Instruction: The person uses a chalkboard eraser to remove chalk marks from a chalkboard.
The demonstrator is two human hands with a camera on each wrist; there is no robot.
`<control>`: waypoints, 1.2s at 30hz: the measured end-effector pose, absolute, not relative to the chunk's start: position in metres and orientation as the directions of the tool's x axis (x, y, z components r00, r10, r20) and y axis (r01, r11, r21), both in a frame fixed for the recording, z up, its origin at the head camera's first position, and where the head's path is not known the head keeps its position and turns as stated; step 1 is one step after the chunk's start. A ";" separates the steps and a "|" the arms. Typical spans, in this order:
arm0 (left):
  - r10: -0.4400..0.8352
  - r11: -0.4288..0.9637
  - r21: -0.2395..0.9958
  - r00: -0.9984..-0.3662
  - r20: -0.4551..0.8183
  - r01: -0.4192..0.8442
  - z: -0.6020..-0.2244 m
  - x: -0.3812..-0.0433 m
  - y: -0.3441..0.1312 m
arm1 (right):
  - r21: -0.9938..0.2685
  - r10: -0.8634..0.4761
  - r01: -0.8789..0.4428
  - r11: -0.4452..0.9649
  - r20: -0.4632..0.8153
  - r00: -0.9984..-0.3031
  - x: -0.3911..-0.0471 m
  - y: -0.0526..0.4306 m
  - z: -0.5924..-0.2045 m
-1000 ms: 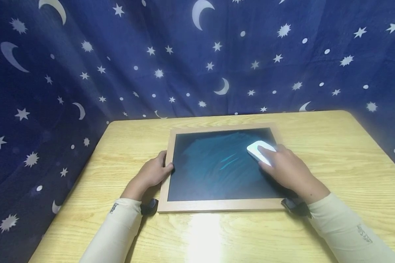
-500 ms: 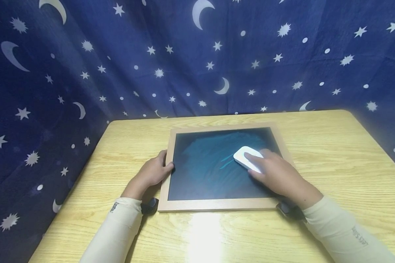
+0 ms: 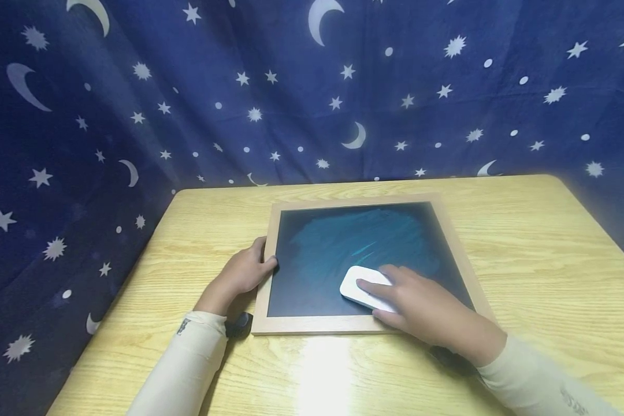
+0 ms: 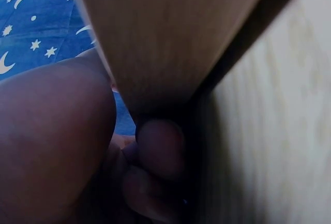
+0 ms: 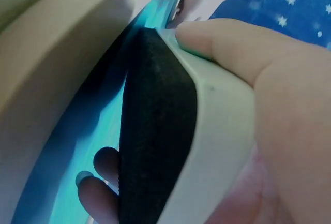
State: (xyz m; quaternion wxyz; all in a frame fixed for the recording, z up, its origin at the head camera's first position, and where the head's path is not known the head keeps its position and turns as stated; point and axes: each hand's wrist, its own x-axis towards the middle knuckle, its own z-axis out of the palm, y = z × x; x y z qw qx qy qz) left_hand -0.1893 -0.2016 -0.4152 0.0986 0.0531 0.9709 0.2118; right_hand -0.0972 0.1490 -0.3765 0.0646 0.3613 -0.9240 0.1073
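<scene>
A wood-framed chalkboard [image 3: 312, 289] lies on the table, with teal chalk smeared over its dark surface. Two brighter chalk strokes [image 3: 363, 249] stand out near its middle. My left hand [image 3: 241, 270] grips the left side of the frame [image 4: 165, 38], thumb on top and fingers curled at its underside. In my right hand [image 3: 421, 300] is a white chalkboard eraser [image 3: 352, 284], low on the board near the front frame edge. The right wrist view shows the eraser's black felt [image 5: 155, 120] facing the board, with fingers and thumb on opposite sides of its white body.
The chalkboard rests on a light wood-grain table [image 3: 218, 219]. Behind and to the left hangs a dark blue curtain [image 3: 291, 104] with moons and stars. A dark wrist device [image 3: 241, 326] sits beside the left wrist, close to the frame's front corner.
My right hand has swept the eraser left and toward me across the board, passing over the lower ends of the bright strokes, which look shorter. My left hand has kept its place.
</scene>
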 end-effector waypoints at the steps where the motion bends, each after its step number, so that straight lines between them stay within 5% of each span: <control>1: 0.145 0.905 0.421 -0.975 -0.169 0.062 -0.415 -0.189 -0.201 | -0.151 -0.659 -0.686 0.712 0.192 -0.727 -0.095 0.148 -0.376; 15: 0.145 0.903 0.425 -0.974 -0.176 0.058 -0.415 -0.190 -0.201 | -0.208 -0.657 -0.671 0.712 0.142 -0.740 -0.093 0.146 -0.375; 36: 0.143 0.897 0.439 -0.972 -0.185 0.049 -0.413 -0.189 -0.201 | -0.278 -0.382 -0.398 0.874 0.112 -0.917 -0.150 0.205 -0.374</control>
